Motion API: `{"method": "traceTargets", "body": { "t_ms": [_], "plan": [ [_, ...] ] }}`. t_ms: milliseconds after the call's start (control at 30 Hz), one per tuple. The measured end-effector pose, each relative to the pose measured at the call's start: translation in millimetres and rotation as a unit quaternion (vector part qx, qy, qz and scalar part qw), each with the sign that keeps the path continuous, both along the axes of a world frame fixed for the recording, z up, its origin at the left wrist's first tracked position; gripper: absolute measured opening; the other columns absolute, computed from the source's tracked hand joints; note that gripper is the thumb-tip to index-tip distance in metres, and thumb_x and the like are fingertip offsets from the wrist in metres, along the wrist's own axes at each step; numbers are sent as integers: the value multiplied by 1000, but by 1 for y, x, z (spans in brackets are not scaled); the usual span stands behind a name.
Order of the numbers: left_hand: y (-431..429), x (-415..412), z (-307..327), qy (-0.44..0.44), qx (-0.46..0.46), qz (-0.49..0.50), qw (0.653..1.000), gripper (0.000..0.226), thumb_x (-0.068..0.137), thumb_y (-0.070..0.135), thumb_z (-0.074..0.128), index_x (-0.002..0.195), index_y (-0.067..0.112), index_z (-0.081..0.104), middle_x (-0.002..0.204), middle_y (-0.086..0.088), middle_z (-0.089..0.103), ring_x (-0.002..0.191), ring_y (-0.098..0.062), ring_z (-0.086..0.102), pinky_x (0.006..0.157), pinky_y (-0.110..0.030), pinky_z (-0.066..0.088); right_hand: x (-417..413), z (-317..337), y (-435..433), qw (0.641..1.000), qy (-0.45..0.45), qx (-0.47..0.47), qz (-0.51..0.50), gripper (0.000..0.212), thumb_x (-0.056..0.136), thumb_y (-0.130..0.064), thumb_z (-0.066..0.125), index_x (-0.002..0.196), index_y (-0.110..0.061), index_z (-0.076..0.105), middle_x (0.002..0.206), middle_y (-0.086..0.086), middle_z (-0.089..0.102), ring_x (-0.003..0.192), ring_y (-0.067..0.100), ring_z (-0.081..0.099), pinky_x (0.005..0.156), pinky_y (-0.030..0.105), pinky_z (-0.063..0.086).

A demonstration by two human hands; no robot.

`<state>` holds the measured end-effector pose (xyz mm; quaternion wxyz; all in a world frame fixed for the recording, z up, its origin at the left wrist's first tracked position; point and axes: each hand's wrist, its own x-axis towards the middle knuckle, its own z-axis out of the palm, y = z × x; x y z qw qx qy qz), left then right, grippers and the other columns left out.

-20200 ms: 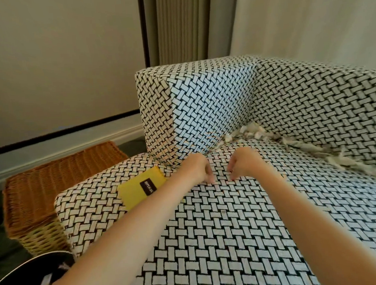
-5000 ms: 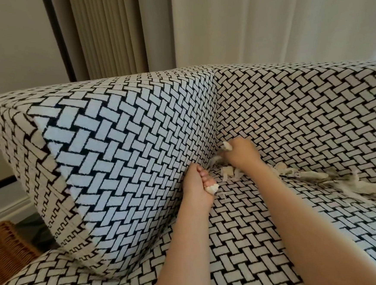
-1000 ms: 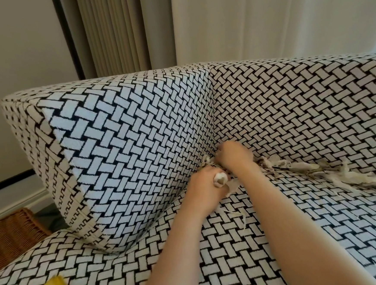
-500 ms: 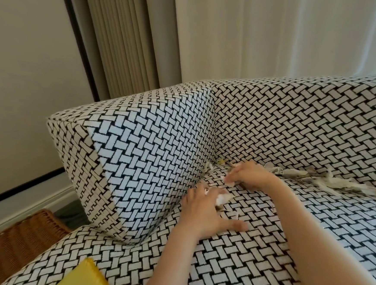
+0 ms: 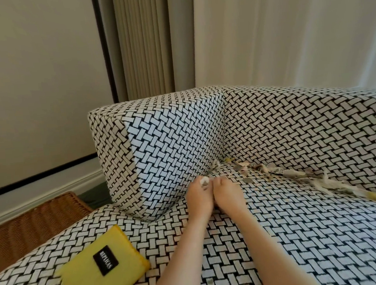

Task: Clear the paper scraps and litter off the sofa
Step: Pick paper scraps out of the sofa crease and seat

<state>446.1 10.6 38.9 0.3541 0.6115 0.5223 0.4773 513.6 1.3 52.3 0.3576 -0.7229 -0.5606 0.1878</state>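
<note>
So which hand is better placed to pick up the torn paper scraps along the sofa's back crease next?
Probably the right hand: it sits on the side where the pale torn paper scraps trail off. The left hand pinches a small white scrap, so it is busy.

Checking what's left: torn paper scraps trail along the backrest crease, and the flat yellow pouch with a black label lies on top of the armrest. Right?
Not the armrest: the head view shows the flat yellow black-labelled pouch lying on the black-and-white woven-patterned sofa seat. The torn paper scraps do trail along the backrest crease.
</note>
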Motion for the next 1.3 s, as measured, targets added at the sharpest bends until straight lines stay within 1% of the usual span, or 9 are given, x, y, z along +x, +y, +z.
{"method": "traceTargets", "body": {
  "t_ms": [233, 333, 467, 633, 833, 933, 1167, 1233, 1300],
  "plan": [
    [-25, -5, 27, -284, -166, 55, 943, 21, 87, 28, 52, 87, 10, 64, 82, -2, 63, 79, -17, 59, 72, -32, 48, -31, -1, -15, 969, 244, 40, -2, 32, 95, -18, 36, 68, -13, 53, 64, 1, 54, 62, 17, 47, 62, 31, 40],
    [-37, -17, 35, -328, -203, 48, 922, 41, 87, 46, 45, 91, 10, 67, 91, -7, 67, 86, -22, 63, 75, -35, 51, -47, 9, -32, 977, 209, 51, -1, 29, 95, -23, 36, 98, -19, 64, 91, 4, 66, 84, 21, 61, 78, 40, 51],
    [-54, -49, 57, -404, -200, 30, 892, 45, 88, 49, 38, 88, 9, 60, 79, -7, 60, 76, -23, 59, 64, -30, 48, -76, 39, -55, 980, 164, 107, 34, 32, 97, -20, 34, 115, -16, 60, 95, 1, 66, 82, 15, 59, 70, 29, 49],
    [-89, -113, 95, -416, -113, 45, 901, 26, 86, 30, 41, 74, 13, 58, 69, -4, 54, 65, -17, 53, 57, -26, 43, -139, 75, -83, 972, 158, 135, 110, 31, 98, -22, 31, 112, -19, 59, 75, -8, 56, 75, 13, 55, 64, 27, 42],
    [-125, -226, 103, -411, -23, 146, 900, 33, 90, 27, 40, 66, 18, 62, 58, 2, 63, 57, -13, 58, 51, -20, 44, -245, 86, -116, 950, 155, 134, 235, 32, 98, -23, 30, 117, -18, 55, 102, 9, 66, 86, 23, 58, 68, 27, 39],
    [-146, -278, 89, -407, -29, 199, 891, 31, 89, 28, 40, 67, 18, 60, 53, 3, 62, 53, -11, 58, 50, -20, 44, -298, 73, -132, 942, 157, 74, 286, 33, 98, -26, 30, 119, -19, 54, 112, 12, 64, 104, 28, 57, 83, 33, 42],
    [-192, -360, 33, -411, -52, 315, 854, 34, 88, 20, 42, 58, 17, 58, 50, 2, 58, 60, -16, 53, 57, -27, 42, -386, 13, -160, 920, 142, -41, 362, 36, 97, -27, 30, 119, -12, 54, 115, 13, 62, 105, 28, 57, 85, 34, 45],
    [-197, -375, 13, -416, -91, 329, 843, 43, 86, 19, 42, 46, 20, 56, 45, 3, 54, 58, -18, 49, 55, -27, 39, -400, -4, -163, 914, 126, -86, 376, 38, 97, -28, 30, 122, -11, 54, 120, 13, 60, 110, 29, 55, 91, 35, 44],
    [-205, -386, -9, -418, -160, 347, 824, 34, 87, 23, 43, 56, 17, 56, 58, -4, 55, 65, -21, 51, 58, -28, 42, -412, -24, -162, 901, 120, -170, 381, 40, 98, -28, 30, 122, -9, 55, 120, 14, 60, 110, 29, 56, 92, 34, 44]
  ]
}}
